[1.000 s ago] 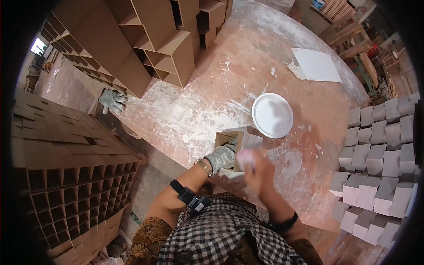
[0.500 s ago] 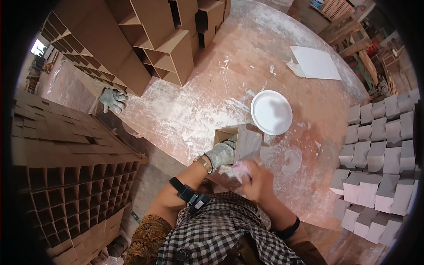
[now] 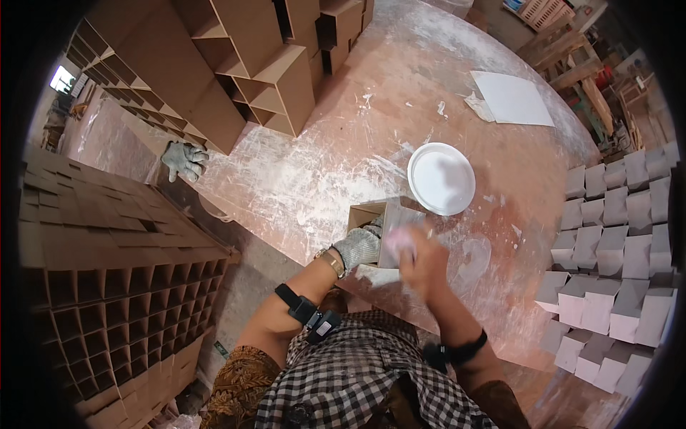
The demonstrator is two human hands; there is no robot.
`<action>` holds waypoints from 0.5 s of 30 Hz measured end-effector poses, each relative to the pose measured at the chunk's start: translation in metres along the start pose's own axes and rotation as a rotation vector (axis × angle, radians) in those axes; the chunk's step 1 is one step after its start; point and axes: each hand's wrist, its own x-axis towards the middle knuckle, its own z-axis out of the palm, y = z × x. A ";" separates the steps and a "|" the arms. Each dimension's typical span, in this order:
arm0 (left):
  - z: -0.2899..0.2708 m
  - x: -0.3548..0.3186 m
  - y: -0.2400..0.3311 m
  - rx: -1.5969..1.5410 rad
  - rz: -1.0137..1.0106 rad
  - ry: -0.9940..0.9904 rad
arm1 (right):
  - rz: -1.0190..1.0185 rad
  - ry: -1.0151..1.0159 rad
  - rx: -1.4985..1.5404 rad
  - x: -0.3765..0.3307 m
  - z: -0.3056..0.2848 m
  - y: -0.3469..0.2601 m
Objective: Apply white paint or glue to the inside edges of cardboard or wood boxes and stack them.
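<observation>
My left hand (image 3: 359, 247), in a grey glove, reaches into the open end of a small brown box (image 3: 368, 214) and holds it on the table; its fingertips are partly hidden inside. The box's right-hand face looks pale and coated. Against that face my bare right hand (image 3: 426, 261) presses a pale pink pad (image 3: 400, 242), closed around it. Motion blurs the pad, so I cannot tell sponge from cloth. A round white dish (image 3: 441, 179) with white contents stands beyond the box, to the right.
Brown boxes (image 3: 164, 64) are stacked at the far left, near a loose grey glove (image 3: 184, 160). More open brown boxes (image 3: 128, 307) fill the lower left. Pale coated boxes (image 3: 611, 250) are piled on the right. A white sheet (image 3: 512, 99) lies on the stained table (image 3: 314, 179).
My right hand has moved up and to the right with the pink pad, from the near edge of the box onto its coated face. My left hand stays in the box.
</observation>
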 end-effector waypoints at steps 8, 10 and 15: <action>-0.012 0.000 0.010 0.155 -0.008 -0.172 | -0.208 0.010 0.011 -0.031 0.003 0.013; -0.022 0.006 0.020 0.197 -0.128 -0.308 | -0.239 -0.023 0.059 -0.045 -0.004 0.006; 0.008 0.002 -0.008 -0.116 0.091 0.051 | -0.153 0.111 -0.054 0.041 0.016 0.046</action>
